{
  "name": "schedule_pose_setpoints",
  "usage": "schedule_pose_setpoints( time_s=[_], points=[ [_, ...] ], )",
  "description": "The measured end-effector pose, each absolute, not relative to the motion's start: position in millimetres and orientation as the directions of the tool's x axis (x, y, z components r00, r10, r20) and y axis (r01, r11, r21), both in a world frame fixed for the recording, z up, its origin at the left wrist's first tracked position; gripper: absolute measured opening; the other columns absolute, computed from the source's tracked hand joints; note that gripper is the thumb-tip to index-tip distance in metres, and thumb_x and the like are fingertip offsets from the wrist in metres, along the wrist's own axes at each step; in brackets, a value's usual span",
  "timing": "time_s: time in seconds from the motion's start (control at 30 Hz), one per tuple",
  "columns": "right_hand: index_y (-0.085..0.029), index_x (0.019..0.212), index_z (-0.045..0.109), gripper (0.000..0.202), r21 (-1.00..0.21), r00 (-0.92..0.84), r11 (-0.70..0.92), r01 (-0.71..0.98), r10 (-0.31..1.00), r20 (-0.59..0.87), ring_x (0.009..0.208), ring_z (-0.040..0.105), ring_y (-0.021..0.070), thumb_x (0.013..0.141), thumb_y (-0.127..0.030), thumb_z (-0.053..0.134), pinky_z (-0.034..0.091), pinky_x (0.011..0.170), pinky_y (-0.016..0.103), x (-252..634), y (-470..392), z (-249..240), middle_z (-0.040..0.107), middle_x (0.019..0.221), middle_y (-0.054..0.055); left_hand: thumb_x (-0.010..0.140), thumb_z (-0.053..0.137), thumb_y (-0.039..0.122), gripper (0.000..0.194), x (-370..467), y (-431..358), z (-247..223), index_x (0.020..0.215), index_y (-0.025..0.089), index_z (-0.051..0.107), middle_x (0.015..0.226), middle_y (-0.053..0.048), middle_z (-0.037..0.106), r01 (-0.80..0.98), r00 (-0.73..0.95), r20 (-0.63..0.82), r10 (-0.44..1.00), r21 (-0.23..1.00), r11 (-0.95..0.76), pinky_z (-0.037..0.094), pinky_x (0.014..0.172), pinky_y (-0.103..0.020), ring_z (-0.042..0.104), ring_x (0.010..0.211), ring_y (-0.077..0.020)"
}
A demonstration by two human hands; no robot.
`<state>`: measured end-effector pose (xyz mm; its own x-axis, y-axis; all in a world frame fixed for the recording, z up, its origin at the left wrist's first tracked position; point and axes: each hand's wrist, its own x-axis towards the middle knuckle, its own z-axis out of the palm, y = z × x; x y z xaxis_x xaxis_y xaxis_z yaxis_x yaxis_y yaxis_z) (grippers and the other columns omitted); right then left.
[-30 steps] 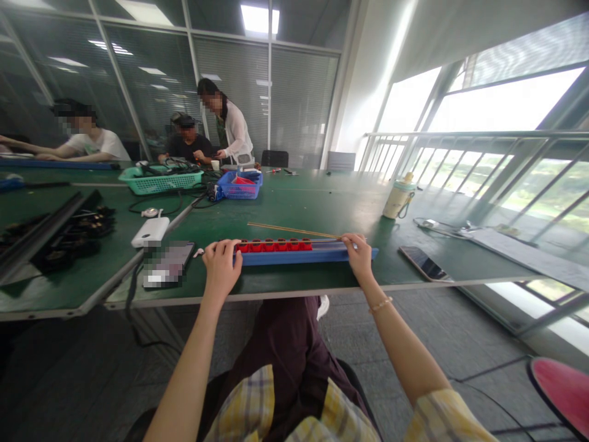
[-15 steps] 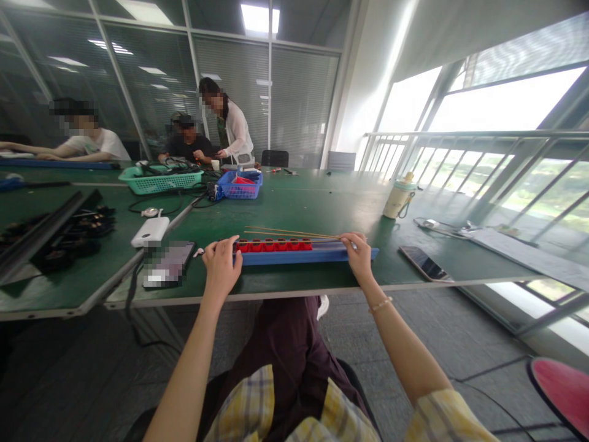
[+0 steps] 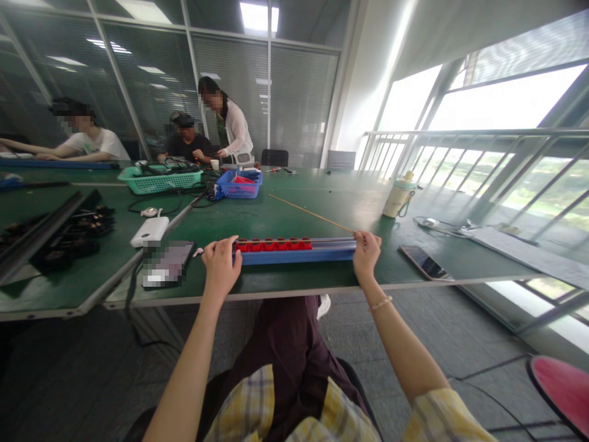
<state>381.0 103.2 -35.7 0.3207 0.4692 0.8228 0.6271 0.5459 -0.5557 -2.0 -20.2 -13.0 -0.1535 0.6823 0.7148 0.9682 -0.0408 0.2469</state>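
Observation:
A long blue trough [image 3: 294, 258] lies along the near table edge, with several red block-like pieces [image 3: 275, 245] in its left and middle part. A thin copper-coloured strip runs across the tops of the red pieces. My left hand [image 3: 221, 258] is closed round the trough's left end, thumb on the near side and fingers over the top. At the trough's right end, my right hand [image 3: 367, 250] pinches a thin copper-coloured rod [image 3: 313, 213]. The rod slants away to the far left, its far end raised above or beyond the trough. The right fingertips are partly hidden.
Left of the trough are a phone [image 3: 169, 264] and a white power bank [image 3: 150, 231]. Green [image 3: 161, 181] and blue [image 3: 239, 185] baskets stand farther back. A bottle [image 3: 398, 197] and a second phone [image 3: 424, 263] are on the right. Other people [image 3: 234, 126] are across the table.
My right hand has shifted slightly right. The thin rod has swung away from lying nearly along the trough to a steeper slant; a single rod now shows there. My left hand stays put.

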Motion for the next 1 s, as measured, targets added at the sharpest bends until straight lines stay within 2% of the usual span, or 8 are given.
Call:
schedule_pose_setpoints(
  time_s=[0.4,0.53,0.63,0.77,0.9,1.0],
  points=[
    [-0.023,0.078,0.057,0.033,-0.443,0.186,0.541,0.715,0.464,0.866,0.088,0.049,0.025,0.1,-0.041,0.039,0.037,0.09,0.042,372.8,96.9,-28.7,0.063,0.079,0.006,0.096,0.041,0.035,0.043,-3.3,-19.3,-15.0,0.133,0.02,0.056,0.126,-0.013,0.062,0.972,-0.142,0.721,0.679,0.23,-0.041,0.034,0.101,-0.049,0.043,0.118,-0.0333],
    [-0.024,0.078,0.057,0.035,-0.408,0.129,0.574,0.71,0.464,0.877,0.09,0.049,0.0255,0.101,-0.04,0.036,0.037,0.091,0.042,368.5,91.0,-25.4,0.063,0.08,0.006,0.096,0.041,0.036,0.047,-1.6,-20.5,-12.2,0.139,0.018,0.052,0.126,-0.014,0.061,0.965,-0.147,0.723,0.675,0.256,-0.063,0.034,0.102,-0.049,0.042,0.117,-0.0319],
    [-0.024,0.079,0.058,0.034,-0.36,0.067,0.601,0.714,0.452,0.889,0.091,0.05,0.0258,0.101,-0.039,0.037,0.038,0.091,0.042,365.1,87.7,-25.0,0.064,0.081,0.007,0.095,0.046,0.042,0.054,2.0,-24.2,-8.9,0.143,0.019,0.049,0.133,-0.015,0.055,0.961,-0.155,0.762,0.628,0.263,-0.083,0.031,0.107,-0.048,0.041,0.119,-0.0317],
    [-0.023,0.079,0.06,0.033,-0.303,-0.006,0.632,0.713,0.437,0.899,0.09,0.053,0.0247,0.101,-0.037,0.038,0.04,0.089,0.041,362.2,85.5,-25.5,0.066,0.083,0.007,0.092,0.053,0.051,0.055,7.2,-29.2,-5.3,0.14,0.026,0.054,0.146,-0.013,0.043,0.971,-0.134,0.794,0.593,0.223,-0.08,0.027,0.11,-0.051,0.034,0.127,-0.035],
    [-0.023,0.08,0.06,0.03,-0.238,-0.031,0.675,0.698,0.361,0.932,0.087,0.053,0.0234,0.101,-0.034,0.041,0.041,0.087,0.039,362.1,85.5,-26.8,0.067,0.082,0.006,0.092,0.051,0.054,0.054,7.9,-29.5,-5.2,0.14,0.029,0.056,0.146,-0.013,0.043,0.981,-0.096,0.809,0.58,0.175,-0.082,0.027,0.109,-0.051,0.036,0.125,-0.0342],
    [-0.023,0.081,0.061,0.027,-0.19,-0.042,0.7,0.689,0.3,0.953,0.086,0.053,0.0227,0.1,-0.032,0.044,0.041,0.086,0.039,362.5,86.1,-28.8,0.067,0.082,0.005,0.093,0.049,0.054,0.058,6.9,-28.4,-5.7,0.145,0.028,0.051,0.148,-0.013,0.044,0.985,-0.091,0.808,0.582,0.16,-0.069,0.028,0.108,-0.051,0.037,0.125,-0.0344]
  ],
)
